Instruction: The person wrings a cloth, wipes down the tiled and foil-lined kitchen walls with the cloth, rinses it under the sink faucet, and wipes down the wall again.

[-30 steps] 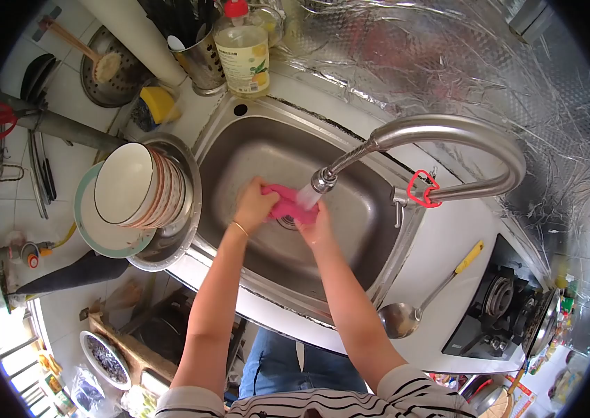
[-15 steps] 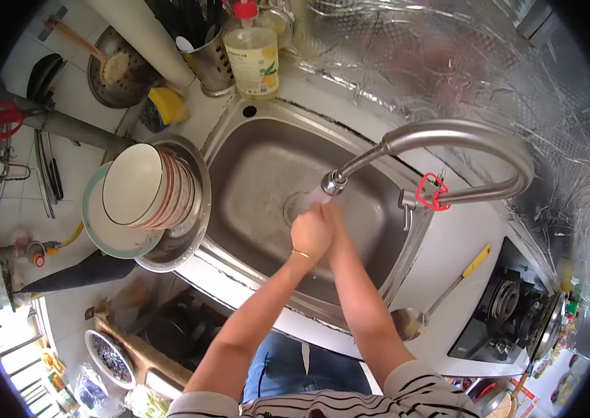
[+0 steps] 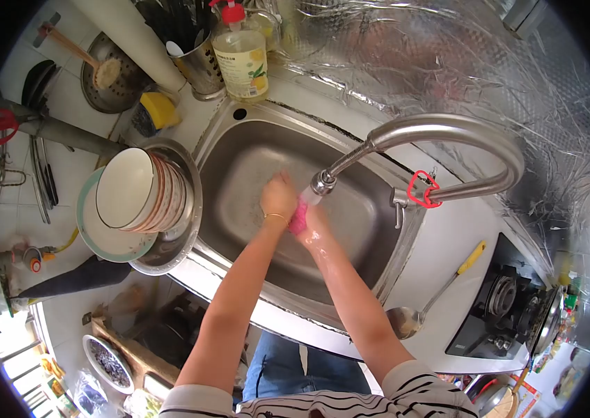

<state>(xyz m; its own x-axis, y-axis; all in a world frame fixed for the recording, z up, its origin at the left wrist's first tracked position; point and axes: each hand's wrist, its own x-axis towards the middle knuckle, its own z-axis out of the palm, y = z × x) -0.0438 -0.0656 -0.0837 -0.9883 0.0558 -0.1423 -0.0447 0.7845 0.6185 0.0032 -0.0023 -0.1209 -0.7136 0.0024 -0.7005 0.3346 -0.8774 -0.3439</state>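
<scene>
Pink cloth between two hands over a steel sink

Nearest are a striped shirt and blue jeans, at the edge of a white counter. Over the sink, the right hand grasps the pink cloth beneath water from a curved tap. The left hand touches the cloth's other side; whether its fingers close on it, I cannot tell. Right of the sink lies a ladle, near a black gas stove. To the left, a metal basin bears stacked bowls and a green-rimmed plate. Behind stand a soap bottle and a utensil holder, with a yellow sponge nearby. Beyond, crinkled foil covers the wall, and a strainer hangs against tiles.
</scene>
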